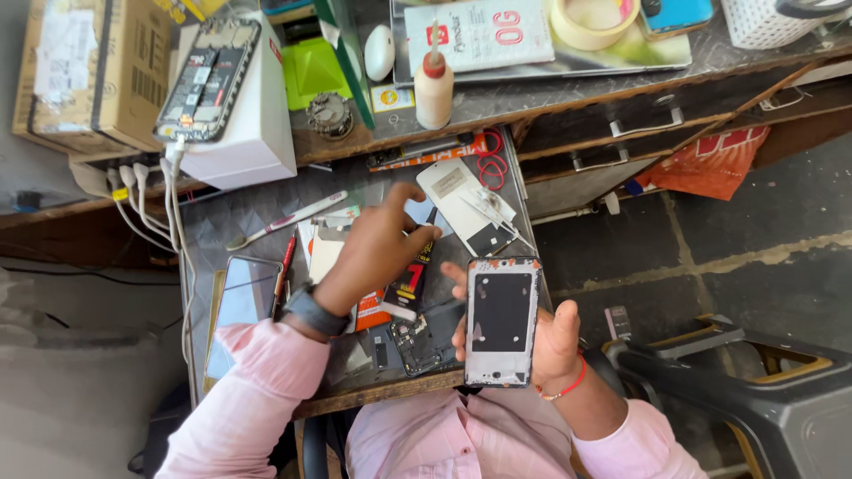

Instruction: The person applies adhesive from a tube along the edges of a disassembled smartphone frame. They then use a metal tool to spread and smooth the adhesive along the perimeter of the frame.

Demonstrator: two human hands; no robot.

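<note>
My right hand (552,341) grips an opened phone frame (501,321) with a black middle and a pale rim, holding it upright over the front edge of the work surface. My left hand (377,248) reaches across the glass-topped bench (213,231) and closes on a small black and red glue tube (408,282). A dark watch sits on that wrist. Just under the tube lies a bare phone body (424,341) with its circuit parts showing. Beyond my fingers rests a white phone back panel (461,200).
A dark phone (244,306) lies at the bench's left. A toothbrush (284,222) sits behind it. On the upper shelf stand a glue bottle (434,84), a white box (244,124) bearing an opened phone (206,82), and a cardboard box (89,75). A dark plastic chair (754,390) stands right.
</note>
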